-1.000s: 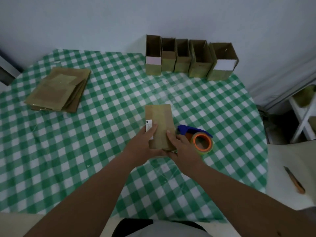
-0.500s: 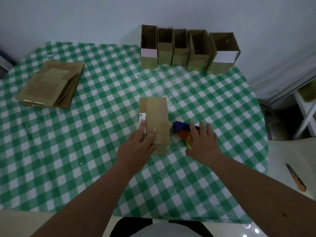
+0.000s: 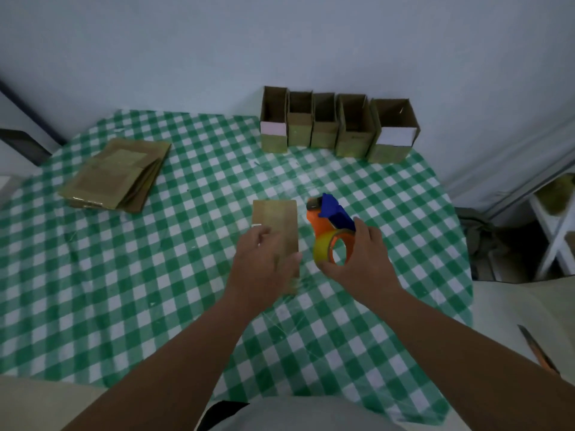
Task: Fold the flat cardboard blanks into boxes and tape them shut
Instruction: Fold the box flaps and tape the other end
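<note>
We see no readable writing; a small white label (image 3: 256, 225) on the flat blank (image 3: 275, 222) at mid-surface (image 3: 93, 275) is blurred. Our left hand (image 3: 263, 269) rests on the blank's near end, fingers relaxed, hiding it. Our right hand (image 3: 361, 262) grips the tape dispenser (image 3: 331, 227) just right of the blank.

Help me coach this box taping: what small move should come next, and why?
Probably bring the tape dispenser, gripped in the right hand, over to the folded box and start a strip on it. The left hand already rests on the box, steadying it on the table.
</note>
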